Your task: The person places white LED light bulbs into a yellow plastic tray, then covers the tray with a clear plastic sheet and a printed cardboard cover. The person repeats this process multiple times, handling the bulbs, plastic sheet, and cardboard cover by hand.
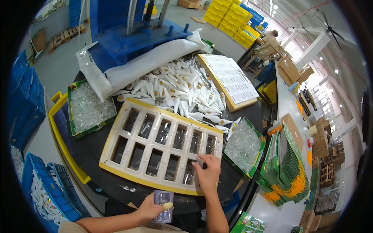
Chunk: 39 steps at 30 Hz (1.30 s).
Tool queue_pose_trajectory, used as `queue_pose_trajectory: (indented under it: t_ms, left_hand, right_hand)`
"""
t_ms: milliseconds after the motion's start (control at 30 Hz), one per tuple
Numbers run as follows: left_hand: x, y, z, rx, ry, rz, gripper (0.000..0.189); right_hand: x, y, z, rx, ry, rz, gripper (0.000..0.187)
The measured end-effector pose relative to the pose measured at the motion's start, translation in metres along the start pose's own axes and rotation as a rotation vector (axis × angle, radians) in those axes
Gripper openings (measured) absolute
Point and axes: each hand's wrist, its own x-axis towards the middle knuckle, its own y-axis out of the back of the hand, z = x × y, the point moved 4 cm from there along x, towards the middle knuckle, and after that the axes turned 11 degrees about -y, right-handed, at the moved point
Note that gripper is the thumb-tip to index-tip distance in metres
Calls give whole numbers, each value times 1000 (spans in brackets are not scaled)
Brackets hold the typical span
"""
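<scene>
My left hand (150,208) grips a small stack of clear plastic blister shells (163,195) below the mould's front edge; a pale yellow finger cot covers its thumb. Over the lower right end of a yellow-edged blister mould (116,132), my right hand (208,171) pinches what looks like a clear shell, partly hidden by the fingers. Two rows of rectangular cavities run along this mould. Clear shells line several of them, including the cavity (189,173) just left of my right hand. Behind the mould lies a heap of white pointed plastic bottles (174,84) with orange-yellow labels.
Green-edged trays of small clear parts flank the mould, left (91,107) and right (244,145). A blue press (122,46) rises behind. A second mould with a printed sheet (230,78) lies back right. Green cards (285,169) stand right; blue crates (52,186) sit left.
</scene>
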Motion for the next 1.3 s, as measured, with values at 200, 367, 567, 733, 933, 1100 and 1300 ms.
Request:
queue_pose_trajectory:
  t_ms: [200, 367, 567, 733, 933, 1100, 1300]
  left_hand:
    - [0, 11, 6, 48, -26, -31, 52]
    - [-11, 29, 0, -115, -39, 22, 38]
    - [-13, 46, 4, -101, -78, 86, 34]
    - [-22, 46, 17, -165, -97, 52, 35]
    - [-38, 74, 12, -223, -18, 215, 24]
    - [-33, 80, 19, -223, -129, 168, 34]
    - [-51, 96, 16, -317, -152, 181, 30]
  right_hand:
    - [-66, 11, -70, 147, 22, -385, 22]
    - [-16, -37, -42, -20, 92, -149, 13]
    - [-49, -17, -73, 198, 16, -319, 27]
    - [-52, -45, -96, 82, 149, -448, 22]
    - [-16, -73, -90, 71, 112, -123, 26]
    - [-74, -65, -132, 147, 169, -696, 17]
    - [-12, -124, -127, -53, 211, -76, 15]
